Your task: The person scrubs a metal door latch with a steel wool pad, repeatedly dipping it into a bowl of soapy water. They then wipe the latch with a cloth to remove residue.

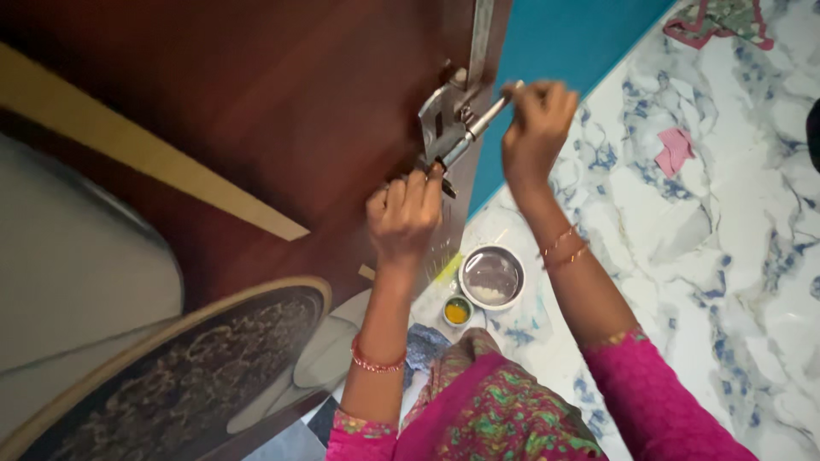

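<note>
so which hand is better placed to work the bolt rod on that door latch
Probably the right hand: its fingertips already pinch the outer end of the bolt rod. The left hand sits lower, knuckles against the door beneath the latch plate, seemingly bracing it.

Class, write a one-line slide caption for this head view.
Left hand and right hand grip a metal door latch on a brown door, above a steel bowl.

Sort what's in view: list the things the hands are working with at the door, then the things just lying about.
In hand:
left hand and right hand on the silver metal door latch
dark brown wooden door

Lying about:
round steel bowl
small cup of yellow paste
pink cloth scrap on the marble floor
</note>
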